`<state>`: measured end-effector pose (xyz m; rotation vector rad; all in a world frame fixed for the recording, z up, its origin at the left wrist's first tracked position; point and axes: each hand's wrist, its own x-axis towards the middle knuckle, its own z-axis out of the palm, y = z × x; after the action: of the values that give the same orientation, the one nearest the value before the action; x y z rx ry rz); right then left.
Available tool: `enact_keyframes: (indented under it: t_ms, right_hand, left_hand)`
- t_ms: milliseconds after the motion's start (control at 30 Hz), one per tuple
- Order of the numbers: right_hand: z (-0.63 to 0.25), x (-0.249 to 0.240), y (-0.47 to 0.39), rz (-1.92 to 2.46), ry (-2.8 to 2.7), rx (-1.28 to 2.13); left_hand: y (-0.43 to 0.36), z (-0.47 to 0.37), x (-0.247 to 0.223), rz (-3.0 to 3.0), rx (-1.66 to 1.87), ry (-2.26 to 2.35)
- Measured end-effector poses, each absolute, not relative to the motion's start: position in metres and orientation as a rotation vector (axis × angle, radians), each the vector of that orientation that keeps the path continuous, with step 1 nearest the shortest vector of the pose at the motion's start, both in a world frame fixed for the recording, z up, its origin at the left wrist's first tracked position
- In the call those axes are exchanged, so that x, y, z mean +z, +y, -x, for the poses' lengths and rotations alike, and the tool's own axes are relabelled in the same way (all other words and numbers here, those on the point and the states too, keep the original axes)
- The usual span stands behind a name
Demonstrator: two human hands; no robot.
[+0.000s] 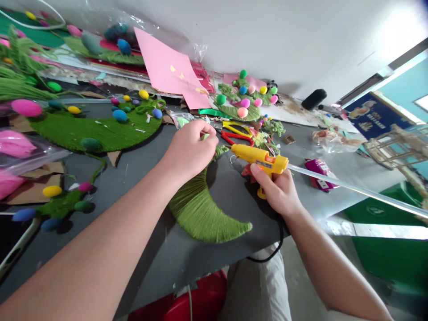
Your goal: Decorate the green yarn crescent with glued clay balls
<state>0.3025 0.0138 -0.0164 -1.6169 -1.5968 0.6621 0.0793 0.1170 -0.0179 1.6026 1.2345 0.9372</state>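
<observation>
A crescent wrapped in green yarn (210,211) lies on the grey table in front of me. Over its upper end is my left hand (194,149), fingers pinched on a small green piece (204,136) that is mostly hidden. My right hand (279,189) grips a yellow glue gun (259,157), its nozzle pointing left toward the crescent's top. From the gun's rear a long clear glue stick (351,186) runs out to the right. A curly green yarn piece (220,152) sits at the crescent's tip, beside the nozzle.
Another green crescent with colored eggs (110,131) lies at the left, above a small egg-decorated piece (63,203). Pliers with yellow and red handles (237,136) lie behind my hands. A pink sheet (167,67) leans at the back. A purple packet (320,174) is at the right.
</observation>
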Motion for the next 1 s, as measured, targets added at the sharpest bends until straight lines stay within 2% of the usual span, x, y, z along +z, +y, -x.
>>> enact_keyframes:
  t_ms: [1000]
  right_hand:
    - [-0.3017, -0.0164, 0.0158, 1.521, -1.761, 0.575]
  left_hand:
    - [0.1114, -0.0811, -0.0102, -1.648, 0.962, 1.275]
